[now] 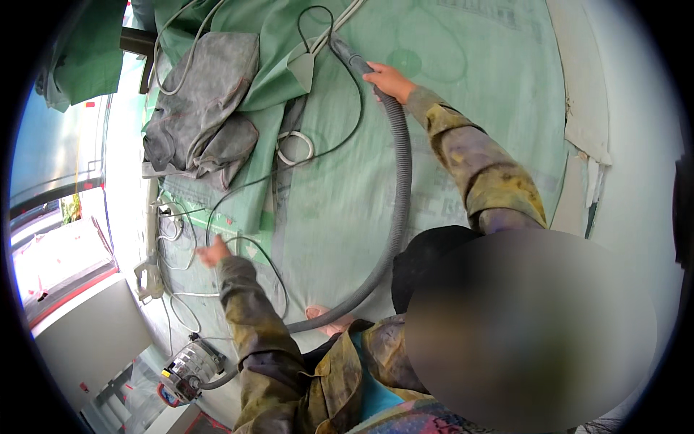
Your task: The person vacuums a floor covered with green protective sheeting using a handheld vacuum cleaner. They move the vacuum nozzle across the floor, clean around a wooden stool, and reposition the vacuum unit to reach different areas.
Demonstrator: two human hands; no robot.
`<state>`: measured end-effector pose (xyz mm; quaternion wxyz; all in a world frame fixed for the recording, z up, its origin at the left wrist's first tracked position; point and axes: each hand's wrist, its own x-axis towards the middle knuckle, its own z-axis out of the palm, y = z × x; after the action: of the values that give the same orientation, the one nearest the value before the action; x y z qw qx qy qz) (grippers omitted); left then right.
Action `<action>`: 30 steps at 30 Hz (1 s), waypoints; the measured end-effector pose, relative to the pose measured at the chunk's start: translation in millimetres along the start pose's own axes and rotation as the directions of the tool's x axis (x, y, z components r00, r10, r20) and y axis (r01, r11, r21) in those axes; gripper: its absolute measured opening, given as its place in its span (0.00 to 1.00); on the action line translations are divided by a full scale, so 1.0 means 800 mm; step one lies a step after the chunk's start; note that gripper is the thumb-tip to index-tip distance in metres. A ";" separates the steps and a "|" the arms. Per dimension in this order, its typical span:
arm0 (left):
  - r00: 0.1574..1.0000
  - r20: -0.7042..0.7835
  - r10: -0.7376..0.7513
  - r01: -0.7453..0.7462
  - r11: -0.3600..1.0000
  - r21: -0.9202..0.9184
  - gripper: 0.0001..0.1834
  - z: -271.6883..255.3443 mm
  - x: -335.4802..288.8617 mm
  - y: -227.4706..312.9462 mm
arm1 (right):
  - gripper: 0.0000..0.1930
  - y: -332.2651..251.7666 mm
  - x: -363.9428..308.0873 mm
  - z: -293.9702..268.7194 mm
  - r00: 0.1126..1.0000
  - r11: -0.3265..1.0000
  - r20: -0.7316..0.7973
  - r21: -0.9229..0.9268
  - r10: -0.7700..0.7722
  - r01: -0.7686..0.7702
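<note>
My right hand (391,81) is wrapped round a ribbed grey vacuum hose (402,173) close to its smooth upper end. From there the hose bends down past my body toward a steel-coloured vacuum cleaner (194,367) at the lower left. Out to the left, my left hand (214,252) is closed on a thin black cable (249,182); the cable meets the fingers from above and leaves them toward the right. Finger detail there is slightly blurred. The cable also runs up beside the hose's far end.
Green sheeting (340,217) covers the floor, with folds at the far left. A crumpled grey cloth or bag (206,101) lies on it, near a small white cable loop (296,147). White cables (173,278) tangle by the left wall. Torn sheet edges (589,137) hang at the right.
</note>
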<state>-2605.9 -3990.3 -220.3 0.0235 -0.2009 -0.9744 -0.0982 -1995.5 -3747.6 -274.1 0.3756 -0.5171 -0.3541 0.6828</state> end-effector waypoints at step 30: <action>0.400 0.660 0.637 -0.872 0.486 0.059 0.47 0.054 -0.299 0.151 | 0.30 -0.019 0.117 0.013 0.935 0.974 -0.293 0.045 -0.202 0.224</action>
<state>-2338.8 -3965.6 -261.3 -0.1774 -0.6395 -0.7243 0.1871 -2020.7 -3659.2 -299.3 0.5144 -0.5540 -0.3231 0.5693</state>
